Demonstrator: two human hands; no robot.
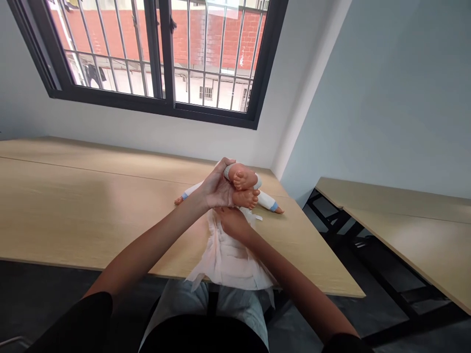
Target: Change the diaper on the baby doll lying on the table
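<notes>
A baby doll (245,198) lies on its back on the wooden table, its two bare feet raised and pointing toward me. White sleeves with blue cuffs show on either side, with its small hands on the tabletop. My left hand (220,189) is closed around the doll's raised legs from the left. Beneath the feet, my right hand (234,223) has its fingers bent at the far end of an unfolded white diaper (235,267). Some of its fingertips are hidden under the doll. The diaper runs from under the doll toward me, its near end hanging over the table edge.
The wooden table (91,206) stretches left along the wall beneath a barred window (158,54). My lap is just below its front edge. Across a gap on the right stands a second wooden table (405,220) with a black frame.
</notes>
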